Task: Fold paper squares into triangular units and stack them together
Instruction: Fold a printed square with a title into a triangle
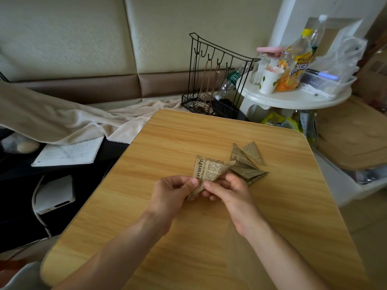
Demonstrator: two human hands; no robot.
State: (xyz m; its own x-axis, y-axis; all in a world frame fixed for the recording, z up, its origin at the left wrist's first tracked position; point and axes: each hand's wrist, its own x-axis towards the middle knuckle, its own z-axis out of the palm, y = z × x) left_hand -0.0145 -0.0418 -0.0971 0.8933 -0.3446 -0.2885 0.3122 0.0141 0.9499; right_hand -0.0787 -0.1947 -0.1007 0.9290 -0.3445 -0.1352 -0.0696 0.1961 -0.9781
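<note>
A newsprint-patterned paper square (206,169), partly folded, is held just above the wooden table (188,237). My left hand (173,192) pinches its lower left edge between thumb and fingers. My right hand (227,190) pinches the same paper from the right, thumb on top and fingers curled beneath. Just beyond my right hand lie folded triangular units (247,162) of the same paper, overlapping in a small cluster on the table, one point sticking up to the right.
A black wire rack (211,80) stands behind the table's far edge. A round white side table (293,97) at the back right carries bottles, a cup and plastic boxes. A notebook (69,152) and a white box (54,193) lie left of the table.
</note>
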